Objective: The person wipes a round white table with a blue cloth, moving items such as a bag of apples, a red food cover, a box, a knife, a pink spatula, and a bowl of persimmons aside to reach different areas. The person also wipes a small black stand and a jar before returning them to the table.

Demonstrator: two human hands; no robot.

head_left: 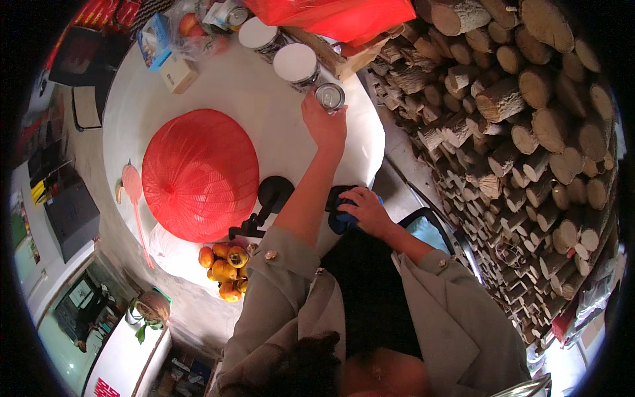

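My left hand [325,121] reaches over the round white table [223,79] and is wrapped around a metal drink can [330,98] with a pull-tab lid. Right beside the can stand two jars with white lids [295,62], near the table's edge. Close to my body, my right hand [366,211] grips a blue and black object [342,221], mostly covered by my fingers; its kind is not clear. Left of my left forearm, a red mesh food cover [201,173] sits on the table. A black stand with a round base [276,194] is partly hidden by that forearm.
Persimmon-like orange fruits [224,270] lie by my left sleeve. A pink fly swatter [132,186] rests at the table's left edge. Small boxes [177,73] and a red plastic bag [332,20] are at the far side. Stacked firewood [511,124] rises on the right.
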